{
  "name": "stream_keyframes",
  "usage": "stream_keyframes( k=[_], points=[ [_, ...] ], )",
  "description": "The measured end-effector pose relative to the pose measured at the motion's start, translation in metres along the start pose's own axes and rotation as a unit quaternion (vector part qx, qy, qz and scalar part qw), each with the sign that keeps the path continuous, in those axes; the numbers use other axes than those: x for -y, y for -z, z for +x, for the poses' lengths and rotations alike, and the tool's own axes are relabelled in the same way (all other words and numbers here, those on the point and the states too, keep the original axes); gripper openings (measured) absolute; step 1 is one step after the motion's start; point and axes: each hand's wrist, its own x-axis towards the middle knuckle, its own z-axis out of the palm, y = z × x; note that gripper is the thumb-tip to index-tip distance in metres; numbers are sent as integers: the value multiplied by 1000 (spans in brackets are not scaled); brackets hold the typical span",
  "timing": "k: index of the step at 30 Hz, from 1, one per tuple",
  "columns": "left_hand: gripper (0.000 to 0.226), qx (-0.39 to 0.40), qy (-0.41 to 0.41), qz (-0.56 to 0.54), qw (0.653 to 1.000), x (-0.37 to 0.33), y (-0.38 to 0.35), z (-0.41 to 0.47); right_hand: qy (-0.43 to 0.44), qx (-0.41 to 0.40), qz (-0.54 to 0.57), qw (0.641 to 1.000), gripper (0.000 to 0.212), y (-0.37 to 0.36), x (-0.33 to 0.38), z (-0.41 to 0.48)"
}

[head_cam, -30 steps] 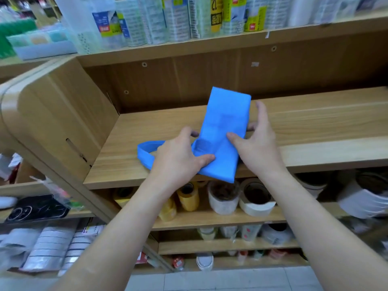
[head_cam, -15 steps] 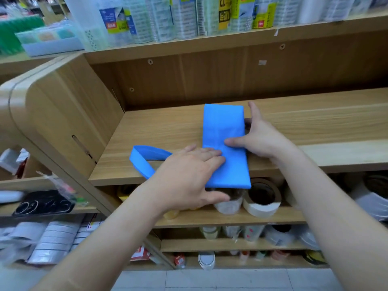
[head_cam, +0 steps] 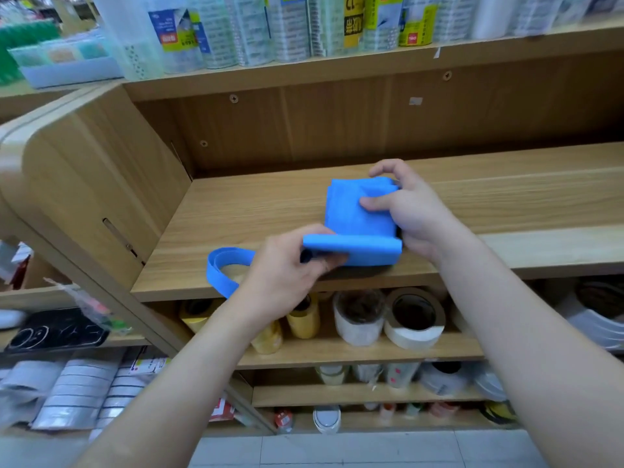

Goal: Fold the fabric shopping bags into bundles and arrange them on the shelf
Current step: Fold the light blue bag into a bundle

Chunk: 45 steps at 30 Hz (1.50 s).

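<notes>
Covering the near left corner of the blue fabric bag (head_cam: 358,217), the left hand (head_cam: 287,268) hides most of its own grip; what shows is the thumb laid along the top of the turned-up front fold and fingers curled beneath it, clamped on the cloth. The right hand (head_cam: 408,211) holds the bag's right side, thumb pressed on top and fingers curled round the far right corner, the forefinger lifted clear. The bag, folded into a thick pad, lies on the wooden shelf (head_cam: 506,204) close to its front edge. Left of the bag its handle loop (head_cam: 223,268) trails past the shelf's lip, one end lost behind the left hand.

Above the bag stand wrapped packs (head_cam: 293,28), cut off at the top and too blurred to read. Below the bag sit a brown-cored tape roll (head_cam: 413,319), a white roll (head_cam: 358,319) and yellow rolls (head_cam: 304,319); both forearms cross in front of these lower shelves and cover part of them.

Far up and left of the bag a pale blue tray (head_cam: 71,69) holds pastel items in compartments, too smeared to name
</notes>
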Motion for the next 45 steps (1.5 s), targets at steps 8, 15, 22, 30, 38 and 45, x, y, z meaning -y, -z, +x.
stream_keyframes(
  k=[8, 15, 22, 30, 38, 45],
  points=[
    [40, -101, 44, 119, 987, -14, -11, 30, -20, 1, 92, 996, 49, -4, 11, -23],
    [78, -21, 105, 82, 991, -24, -12, 35, 110, -155, 14, 982, 20, -27, 0, -25],
    [78, -107, 57, 28, 992, -32, -21, 31, 271, -259, -51, 925, 28, -38, -13, -39],
    [77, -156, 37, -11, 987, -33, -39, 17, 156, -232, 19, 960, 21, -34, -5, -40],
    [42, -108, -39, -64, 991, -32, -28, 14, 186, -249, 4, 951, 20, -31, -5, -43],
    [27, -118, -26, -68, 990, -31, -25, 9, 182, -34, -184, 965, 39, -3, 4, -57]
  ],
)
